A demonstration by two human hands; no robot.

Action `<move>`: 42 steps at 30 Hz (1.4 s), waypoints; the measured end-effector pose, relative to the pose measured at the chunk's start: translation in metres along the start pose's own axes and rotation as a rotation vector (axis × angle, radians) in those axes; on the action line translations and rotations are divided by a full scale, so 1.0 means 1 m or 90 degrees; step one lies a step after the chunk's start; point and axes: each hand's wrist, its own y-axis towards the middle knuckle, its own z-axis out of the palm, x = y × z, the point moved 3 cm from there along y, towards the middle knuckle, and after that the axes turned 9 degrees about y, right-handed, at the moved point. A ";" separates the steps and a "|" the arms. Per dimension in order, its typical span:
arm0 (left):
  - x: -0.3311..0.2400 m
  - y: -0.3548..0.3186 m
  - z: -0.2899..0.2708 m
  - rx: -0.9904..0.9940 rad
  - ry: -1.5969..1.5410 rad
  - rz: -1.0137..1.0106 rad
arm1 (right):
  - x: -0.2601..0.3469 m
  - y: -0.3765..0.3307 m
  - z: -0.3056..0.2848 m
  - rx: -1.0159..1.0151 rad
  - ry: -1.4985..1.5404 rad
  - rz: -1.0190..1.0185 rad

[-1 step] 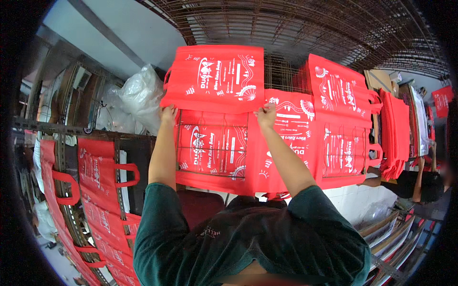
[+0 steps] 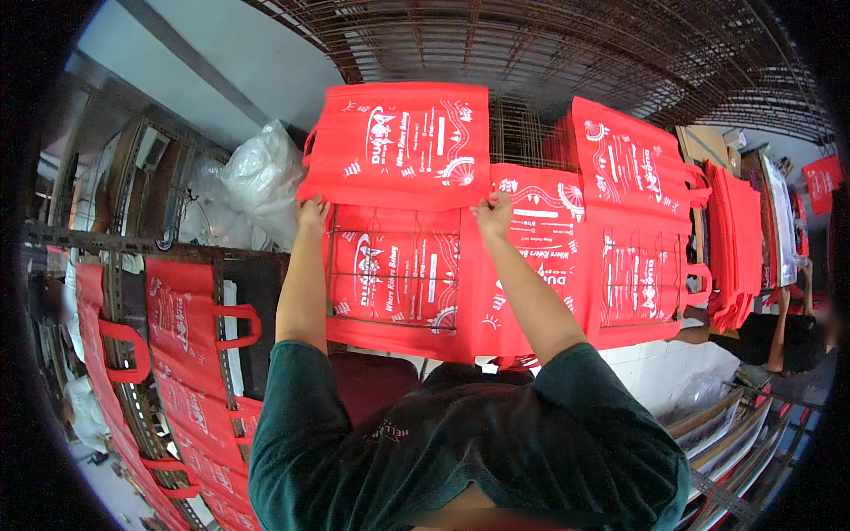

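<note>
A red fabric tote bag [image 2: 345,146] with white print lies flat, its handle out at the left. My left hand [image 2: 312,215] pinches its near left corner, and my right hand [image 2: 492,215] pinches the near right one. The bag's near edge stretches taut between them. Just below that edge, a rusty wire rack [image 2: 395,232] lies over another red tote bag [image 2: 403,338]. A further red bag [image 2: 485,301] spreads to the right, under my right forearm.
More red bags [image 2: 589,181] lie at the right, beside a hanging stack of them [image 2: 735,239]. Bags with handles [image 2: 181,296] lie along the left racks. Clear plastic bags [image 2: 263,173] sit at the left. Rusty wire racks [image 2: 575,53] rise behind. Another person's arm [image 2: 779,327] shows far right.
</note>
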 end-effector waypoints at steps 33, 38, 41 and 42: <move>0.004 -0.011 -0.005 -0.079 0.035 0.021 | -0.033 -0.002 -0.008 -0.148 -0.200 -0.049; 0.009 -0.011 -0.004 -0.095 0.051 0.079 | -0.031 -0.002 -0.011 -0.146 -0.224 -0.057; 0.005 -0.016 0.000 -0.080 0.067 0.082 | -0.029 -0.001 -0.015 -0.139 -0.235 -0.053; 0.004 -0.018 0.002 -0.070 0.072 0.080 | -0.028 0.000 -0.017 -0.137 -0.242 -0.050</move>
